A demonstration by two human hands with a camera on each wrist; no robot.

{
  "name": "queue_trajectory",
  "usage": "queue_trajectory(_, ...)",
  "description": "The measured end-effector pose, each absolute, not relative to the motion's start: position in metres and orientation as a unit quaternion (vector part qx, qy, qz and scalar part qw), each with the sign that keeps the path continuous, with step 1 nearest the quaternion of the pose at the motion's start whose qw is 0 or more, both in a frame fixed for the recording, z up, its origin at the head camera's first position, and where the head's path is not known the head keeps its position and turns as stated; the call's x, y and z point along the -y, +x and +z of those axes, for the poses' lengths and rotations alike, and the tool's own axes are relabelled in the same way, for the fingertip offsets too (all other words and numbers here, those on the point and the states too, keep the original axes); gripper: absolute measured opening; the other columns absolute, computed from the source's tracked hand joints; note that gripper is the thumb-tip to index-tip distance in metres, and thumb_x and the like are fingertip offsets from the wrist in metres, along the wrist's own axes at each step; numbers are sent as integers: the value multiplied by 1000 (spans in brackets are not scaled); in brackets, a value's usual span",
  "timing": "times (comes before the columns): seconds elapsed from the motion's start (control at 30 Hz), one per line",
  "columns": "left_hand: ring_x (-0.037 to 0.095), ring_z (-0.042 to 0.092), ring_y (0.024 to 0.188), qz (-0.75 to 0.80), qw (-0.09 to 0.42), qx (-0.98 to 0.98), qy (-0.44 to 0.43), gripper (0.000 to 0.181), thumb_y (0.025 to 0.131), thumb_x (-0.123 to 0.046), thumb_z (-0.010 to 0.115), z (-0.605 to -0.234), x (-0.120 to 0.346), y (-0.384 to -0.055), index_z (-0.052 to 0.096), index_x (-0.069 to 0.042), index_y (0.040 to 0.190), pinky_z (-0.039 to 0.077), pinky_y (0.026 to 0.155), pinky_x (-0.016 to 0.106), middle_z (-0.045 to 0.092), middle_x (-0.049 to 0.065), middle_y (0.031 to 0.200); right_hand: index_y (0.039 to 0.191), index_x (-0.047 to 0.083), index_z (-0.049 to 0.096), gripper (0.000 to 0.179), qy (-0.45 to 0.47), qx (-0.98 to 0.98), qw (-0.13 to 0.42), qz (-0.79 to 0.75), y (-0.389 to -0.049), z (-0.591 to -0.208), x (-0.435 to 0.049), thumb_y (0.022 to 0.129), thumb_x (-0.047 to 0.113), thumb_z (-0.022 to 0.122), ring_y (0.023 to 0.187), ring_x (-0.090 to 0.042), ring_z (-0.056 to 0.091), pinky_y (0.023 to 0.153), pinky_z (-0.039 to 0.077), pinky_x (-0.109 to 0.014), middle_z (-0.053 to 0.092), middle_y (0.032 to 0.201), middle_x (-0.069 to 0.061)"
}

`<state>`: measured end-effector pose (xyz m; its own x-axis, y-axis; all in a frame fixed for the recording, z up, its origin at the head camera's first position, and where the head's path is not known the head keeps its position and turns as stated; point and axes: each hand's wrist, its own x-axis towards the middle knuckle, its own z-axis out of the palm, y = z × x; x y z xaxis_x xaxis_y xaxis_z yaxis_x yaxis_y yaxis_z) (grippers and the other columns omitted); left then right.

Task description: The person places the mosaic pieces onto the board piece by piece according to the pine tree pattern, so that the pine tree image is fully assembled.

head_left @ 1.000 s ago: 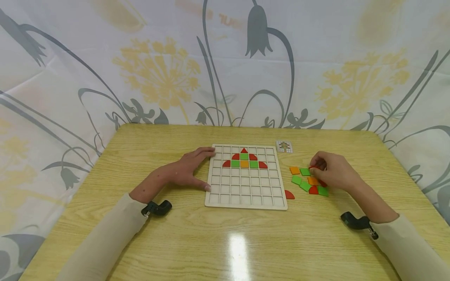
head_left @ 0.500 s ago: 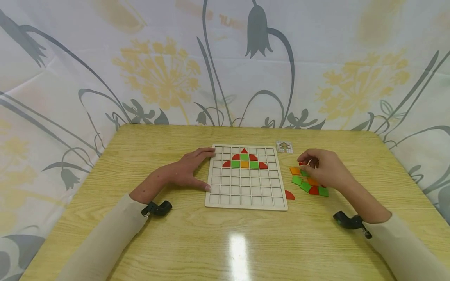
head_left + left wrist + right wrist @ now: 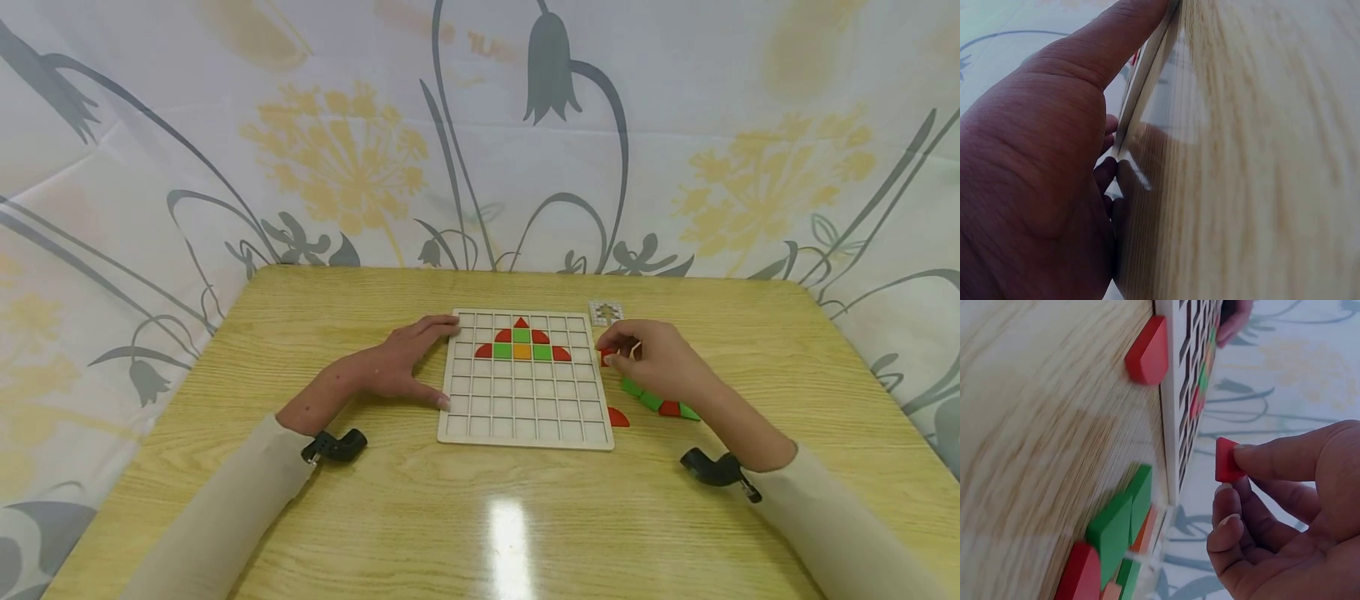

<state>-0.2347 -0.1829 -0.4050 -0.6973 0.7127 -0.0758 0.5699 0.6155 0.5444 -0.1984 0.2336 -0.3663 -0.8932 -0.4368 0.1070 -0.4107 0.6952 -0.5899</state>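
Observation:
My left hand (image 3: 390, 362) rests at the left edge of a pale grid board (image 3: 557, 408), fingers and thumb spread and touching its rim. In the left wrist view the thumb (image 3: 1122, 31) lies along the board's edge. My right hand (image 3: 660, 358) pinches a small red tile (image 3: 1227, 461) between thumb and fingertips, right at the board's right edge. On the board, red, green and orange tiles form a stepped triangle, with a red triangle tile (image 3: 521, 322) on top and an orange square (image 3: 522, 352) in the lowest row.
A small pattern card (image 3: 606, 313) lies behind my right hand. Under and beside that hand are several loose tiles, among them green ones (image 3: 1110, 534) and a red one (image 3: 670, 408). Another rounded red tile (image 3: 618, 417) lies against the board's right side.
My right hand has moved left from the loose tiles to the board's edge, carrying the red tile. The left hand and the board have stayed put.

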Motion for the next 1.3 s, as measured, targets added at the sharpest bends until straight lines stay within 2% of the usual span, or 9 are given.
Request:
queue_trajectory(0.23, 35, 16, 162, 245, 140, -888, 363, 112, 86, -50, 88, -406, 183, -236, 24, -10, 169, 19, 125, 64, 13, 7, 177, 107, 5, 74, 8, -237, -910, 48, -337, -201, -364, -215, 99, 3, 71, 88, -19, 61, 76, 52, -30, 70, 95, -1)
queue_trajectory(0.6, 35, 17, 162, 247, 137, -888, 363, 112, 86, -50, 88, -407, 184, -237, 25, -10, 169, 18, 125, 65, 14, 7, 177, 103, 5, 73, 6, -261, -898, 61, -349, -210, -372, -191, 97, 2, 74, 84, -18, 64, 75, 54, -29, 72, 94, -2)
queue_trajectory(1.3, 35, 16, 162, 251, 140, -885, 367, 112, 86, -50, 88, -406, 184, -235, 24, -10, 169, 18, 125, 66, 13, 8, 177, 99, 7, 71, 5, -238, -902, 96, -347, -219, -386, -164, 98, 7, 76, 81, -18, 63, 77, 54, -36, 69, 91, -3)
